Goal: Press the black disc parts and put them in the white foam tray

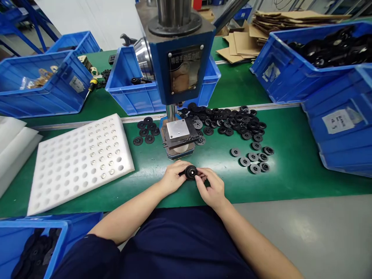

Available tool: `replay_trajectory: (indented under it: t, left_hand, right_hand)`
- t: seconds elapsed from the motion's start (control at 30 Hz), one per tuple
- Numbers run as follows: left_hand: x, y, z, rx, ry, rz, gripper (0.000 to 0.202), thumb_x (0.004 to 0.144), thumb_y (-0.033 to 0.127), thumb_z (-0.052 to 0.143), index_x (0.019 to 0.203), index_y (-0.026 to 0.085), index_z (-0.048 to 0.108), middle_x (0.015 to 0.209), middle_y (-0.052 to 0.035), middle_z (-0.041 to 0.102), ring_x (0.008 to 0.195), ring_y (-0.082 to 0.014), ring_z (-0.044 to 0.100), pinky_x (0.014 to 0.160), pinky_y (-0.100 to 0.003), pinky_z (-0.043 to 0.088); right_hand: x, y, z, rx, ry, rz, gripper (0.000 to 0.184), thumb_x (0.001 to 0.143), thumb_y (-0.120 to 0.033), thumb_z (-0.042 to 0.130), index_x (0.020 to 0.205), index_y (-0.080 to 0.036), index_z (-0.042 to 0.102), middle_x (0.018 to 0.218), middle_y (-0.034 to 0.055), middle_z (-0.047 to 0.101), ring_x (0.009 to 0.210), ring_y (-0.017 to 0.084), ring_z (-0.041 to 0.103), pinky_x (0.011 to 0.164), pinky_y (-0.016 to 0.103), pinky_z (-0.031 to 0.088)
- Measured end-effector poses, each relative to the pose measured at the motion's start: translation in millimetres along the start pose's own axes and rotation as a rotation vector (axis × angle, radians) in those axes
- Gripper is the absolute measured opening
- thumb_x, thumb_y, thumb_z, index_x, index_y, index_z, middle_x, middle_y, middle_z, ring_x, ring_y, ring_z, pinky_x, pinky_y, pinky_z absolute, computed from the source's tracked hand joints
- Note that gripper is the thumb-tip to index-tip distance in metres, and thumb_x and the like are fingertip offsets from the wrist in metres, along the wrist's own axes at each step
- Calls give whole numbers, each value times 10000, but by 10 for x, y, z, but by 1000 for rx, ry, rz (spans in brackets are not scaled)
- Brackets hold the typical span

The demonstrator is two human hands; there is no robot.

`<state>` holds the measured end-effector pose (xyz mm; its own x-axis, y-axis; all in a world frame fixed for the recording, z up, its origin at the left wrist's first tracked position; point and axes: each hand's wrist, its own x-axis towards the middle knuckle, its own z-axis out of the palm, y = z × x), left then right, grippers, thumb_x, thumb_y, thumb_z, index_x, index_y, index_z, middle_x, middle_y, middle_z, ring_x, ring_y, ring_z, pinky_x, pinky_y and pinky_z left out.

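Note:
Between both hands, just in front of the press, is a round black plastic wheel (191, 172) with a small bright metal centre. My left hand (173, 177) grips its left side between thumb and fingers. On the other side, the thumb and fingers of my right hand (211, 185) close on its edge. Behind them stands a blue hand press (186, 58), its ram over a metal plate (177, 129) on the base. Several flat black discs (149, 138) lie left of the base. A heap of black wheels (232, 120) spreads to its right, with several grey-faced wheels (255, 157) nearer me.
A white foam tray (69, 182) with rows of holes, some holding small metal parts, lies at left. Blue bins (136, 97) line the back, with others at right (345, 128) and lower left (65, 240). A yellow-handled screwdriver (92, 84) leans by a bin. Cardboard (247, 38) is stacked behind.

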<state>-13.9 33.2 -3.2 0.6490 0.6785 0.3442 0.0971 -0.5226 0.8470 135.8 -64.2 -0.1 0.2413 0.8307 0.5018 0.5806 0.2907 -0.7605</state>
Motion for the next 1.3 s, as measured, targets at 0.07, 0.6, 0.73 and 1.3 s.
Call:
replay_trajectory:
  t: [0.07, 0.6, 0.73, 1.3]
  left_hand:
    - [13, 17, -3, -13, -15, -18, 151, 872, 156, 615, 949, 187, 741, 948, -80, 754, 890, -186, 689, 839, -349, 542]
    - [-44, -118, 38, 165, -17, 60, 468, 810, -6, 453, 1152, 217, 682, 1186, -115, 675, 1111, -238, 626, 984, -493, 506]
    - [-29, -76, 44, 174, -16, 72, 422, 827, 12, 435, 1127, 196, 668, 1151, -120, 674, 1074, -237, 625, 956, -467, 514]
    - [1116, 492, -2030, 65, 326, -492, 275, 655, 359, 816, 698, 181, 611, 535, 17, 557, 481, -126, 509, 487, -247, 394]
  right_hand:
    - [16, -14, -4, -7, -14, 9, 194, 915, -197, 544, 1082, -155, 632, 883, 89, 672, 714, 139, 637, 611, 276, 558]
    - [-24, 71, 60, -98, -53, 143, 195, 903, -319, 577, 993, -171, 668, 729, 37, 696, 543, 117, 619, 567, 244, 558]
    - [30, 19, 42, -121, -41, 72, 193, 918, -263, 519, 965, -170, 681, 682, 33, 686, 527, 124, 622, 560, 246, 557]
    - [92, 150, 61, 6, -90, 61, 231, 972, -271, 409, 899, -194, 614, 726, 29, 720, 558, 147, 672, 534, 245, 541]
